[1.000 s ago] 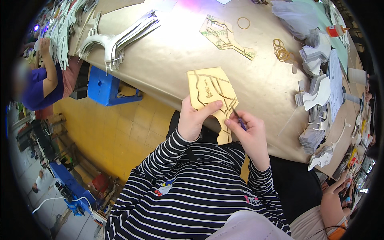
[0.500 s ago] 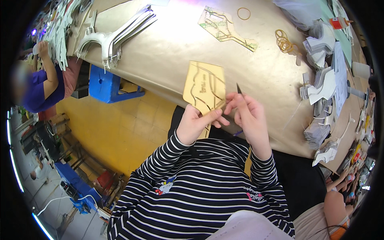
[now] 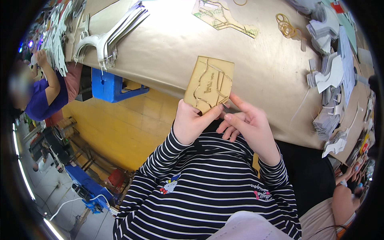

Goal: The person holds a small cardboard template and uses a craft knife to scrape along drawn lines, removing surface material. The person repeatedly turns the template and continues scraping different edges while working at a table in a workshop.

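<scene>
My left hand (image 3: 189, 123) grips the lower edge of a tan, flat template board (image 3: 211, 80), with the thumb across its front. Curved and straight slots cut across the board, and small dark print sits between them. It is tilted up above the table's near edge. Close to the board's lower right corner, my right hand (image 3: 254, 128) pinches a slim, dark, pointed tool (image 3: 226, 107). Most of the tool is hidden by the fingers, so its exact kind does not show. The right index finger reaches along the board's right edge.
On the brown-covered table (image 3: 160, 64) lie another slotted template (image 3: 220, 18) and rubber bands (image 3: 285, 26). White cut pieces (image 3: 106, 42) are stacked at the left, with more bundles (image 3: 330, 76) at the right. A blue stool (image 3: 107, 86) and a person in purple (image 3: 46, 94) are at the left.
The right hand has turned the dark tool from pointing up and away to the board's lower right corner. The board has shifted slightly right and tilted. The view has moved a little.
</scene>
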{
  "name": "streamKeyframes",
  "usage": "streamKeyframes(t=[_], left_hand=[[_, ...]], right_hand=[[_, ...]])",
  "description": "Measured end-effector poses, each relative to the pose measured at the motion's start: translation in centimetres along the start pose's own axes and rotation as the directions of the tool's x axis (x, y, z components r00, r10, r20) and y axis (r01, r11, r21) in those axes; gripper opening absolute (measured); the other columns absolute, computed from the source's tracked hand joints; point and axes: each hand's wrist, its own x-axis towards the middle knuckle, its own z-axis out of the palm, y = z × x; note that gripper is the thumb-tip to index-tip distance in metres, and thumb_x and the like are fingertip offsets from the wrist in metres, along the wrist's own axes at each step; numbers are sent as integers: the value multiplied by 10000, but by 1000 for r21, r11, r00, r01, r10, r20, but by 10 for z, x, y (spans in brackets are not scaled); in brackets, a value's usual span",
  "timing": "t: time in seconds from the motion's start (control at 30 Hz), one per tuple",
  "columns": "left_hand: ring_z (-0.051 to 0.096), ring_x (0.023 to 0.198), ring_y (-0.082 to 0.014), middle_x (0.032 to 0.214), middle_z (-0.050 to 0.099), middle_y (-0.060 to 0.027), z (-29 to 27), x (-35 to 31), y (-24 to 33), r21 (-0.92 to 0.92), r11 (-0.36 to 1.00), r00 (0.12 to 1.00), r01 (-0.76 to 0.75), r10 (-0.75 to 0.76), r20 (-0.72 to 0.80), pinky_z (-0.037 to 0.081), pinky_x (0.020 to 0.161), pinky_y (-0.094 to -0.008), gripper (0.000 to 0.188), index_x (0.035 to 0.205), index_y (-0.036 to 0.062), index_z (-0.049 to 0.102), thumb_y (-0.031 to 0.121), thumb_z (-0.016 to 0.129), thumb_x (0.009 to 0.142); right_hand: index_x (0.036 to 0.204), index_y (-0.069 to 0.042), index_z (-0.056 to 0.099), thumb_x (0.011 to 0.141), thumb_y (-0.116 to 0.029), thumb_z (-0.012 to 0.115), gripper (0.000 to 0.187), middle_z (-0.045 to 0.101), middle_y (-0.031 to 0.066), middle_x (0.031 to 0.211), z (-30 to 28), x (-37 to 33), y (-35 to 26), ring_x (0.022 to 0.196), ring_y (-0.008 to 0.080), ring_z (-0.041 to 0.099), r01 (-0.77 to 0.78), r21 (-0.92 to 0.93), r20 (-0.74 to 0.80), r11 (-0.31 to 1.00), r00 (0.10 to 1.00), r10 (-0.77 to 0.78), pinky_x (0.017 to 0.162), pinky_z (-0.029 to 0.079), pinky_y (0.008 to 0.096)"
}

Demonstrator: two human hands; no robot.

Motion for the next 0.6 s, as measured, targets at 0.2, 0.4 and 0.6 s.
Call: streamKeyframes(t=[0.2, 0.4, 0.6], left_hand=[[683, 769, -123, 892, 724, -88, 3, -3, 4, 138, 989, 995, -57, 68, -75, 547, 692, -249, 178, 1018, -43, 676, 3, 634, 852], [683, 737, -118, 864, 726, -91, 9, -5, 8, 263, 943, 961, -204, 244, -131, 533, 652, -241, 192, 1031, -40, 683, 2, 636, 850], [697, 698, -193, 843, 709, -142, 7, -5, 10, 557, 757, 898, -343, 437, -41, 535, 616, -259, 240, 1063, -33, 680, -28, 646, 825]], right_hand=[[1416, 52, 378, 949, -46, 550, 507, 661, 90, 769, 9, 1, -2, 608, 87, 611, 85, -80, -53, 993, 995, -89, 461, 430, 175], [1401, 66, 399, 935, 2, 539, 490, 633, 46, 740, 15, 0, -8, 606, 59, 566, 214, -307, -72, 927, 966, -247, 484, 398, 178], [1331, 41, 490, 863, -12, 573, 479, 616, 157, 615, 15, 3, -9, 512, 206, 621, 249, -405, -81, 880, 949, -306, 539, 474, 304]])
